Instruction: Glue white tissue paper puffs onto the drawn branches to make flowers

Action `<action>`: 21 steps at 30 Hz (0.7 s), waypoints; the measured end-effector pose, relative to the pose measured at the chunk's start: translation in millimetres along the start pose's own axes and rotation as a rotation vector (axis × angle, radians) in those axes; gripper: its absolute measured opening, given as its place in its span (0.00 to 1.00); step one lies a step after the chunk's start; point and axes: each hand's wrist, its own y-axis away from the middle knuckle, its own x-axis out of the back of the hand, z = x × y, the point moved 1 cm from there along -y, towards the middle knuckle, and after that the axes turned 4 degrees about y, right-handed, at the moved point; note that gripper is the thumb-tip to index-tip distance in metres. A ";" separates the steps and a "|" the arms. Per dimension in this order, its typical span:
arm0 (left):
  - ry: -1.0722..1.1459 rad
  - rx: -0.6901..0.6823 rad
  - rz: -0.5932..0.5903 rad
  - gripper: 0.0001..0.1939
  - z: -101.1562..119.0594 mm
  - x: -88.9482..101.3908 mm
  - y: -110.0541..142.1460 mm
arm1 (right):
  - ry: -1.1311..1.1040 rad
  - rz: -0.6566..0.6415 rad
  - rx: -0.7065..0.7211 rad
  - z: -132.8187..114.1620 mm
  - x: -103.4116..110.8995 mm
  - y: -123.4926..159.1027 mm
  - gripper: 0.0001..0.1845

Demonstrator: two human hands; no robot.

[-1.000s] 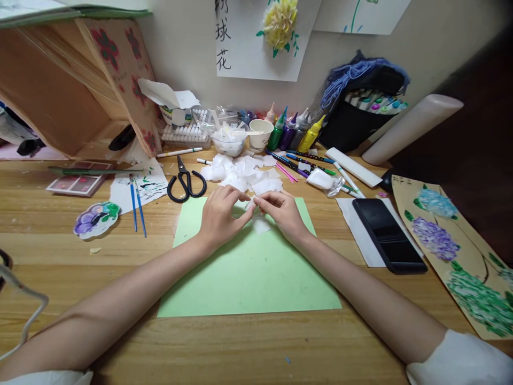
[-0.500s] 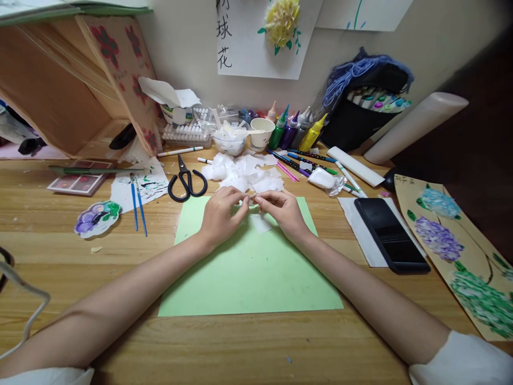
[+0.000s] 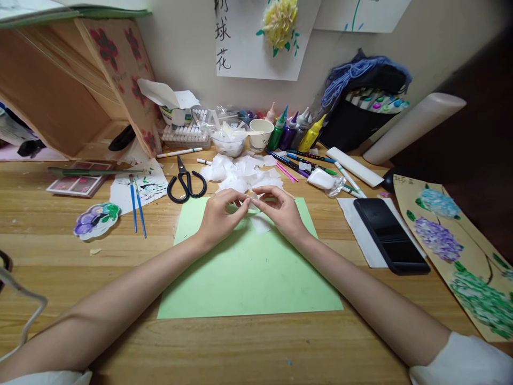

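Observation:
Both hands meet over the far part of a light green sheet of paper [image 3: 256, 278]. Thumb and fingers of my left hand [image 3: 222, 214] pinch a small whitish piece of paper [image 3: 253, 203], mostly covered by the fingertips. From the other side my right hand [image 3: 282, 214] pinches the same piece, its fingertips touching those of the left. Just below them a small white paper square [image 3: 261, 223] lies on the green sheet. Behind the hands is a loose pile of white tissue pieces [image 3: 236, 172].
Black-handled scissors [image 3: 186, 182] lie left of the pile, with two blue brushes [image 3: 138, 208] and a paint-smeared palette [image 3: 96, 220] farther left. Paint bottles [image 3: 288, 132], a paper cup [image 3: 261, 135] and pens [image 3: 308, 163] stand or lie behind. At right are a phone [image 3: 390, 235] and a flower picture [image 3: 452, 246].
The fingertips have shifted slightly around the small paper piece; the right index finger now sits a little higher and straighter. The view has moved slightly. Other things stay in place.

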 end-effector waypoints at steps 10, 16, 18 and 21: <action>0.237 0.232 -0.081 0.11 0.4 -0.2 -3.6 | -0.094 -0.056 -0.006 -4.1 3.9 -0.8 0.09; 0.290 0.256 -0.120 0.11 2.8 1.6 -4.9 | -0.192 -0.084 -0.041 -0.4 4.8 -1.2 0.09; 0.290 0.257 -0.117 0.11 2.7 1.6 -5.1 | -0.209 -0.088 -0.049 1.0 4.6 -1.3 0.09; 0.292 0.258 -0.113 0.11 2.2 1.1 -5.0 | -0.222 -0.099 -0.053 1.4 4.5 -1.3 0.08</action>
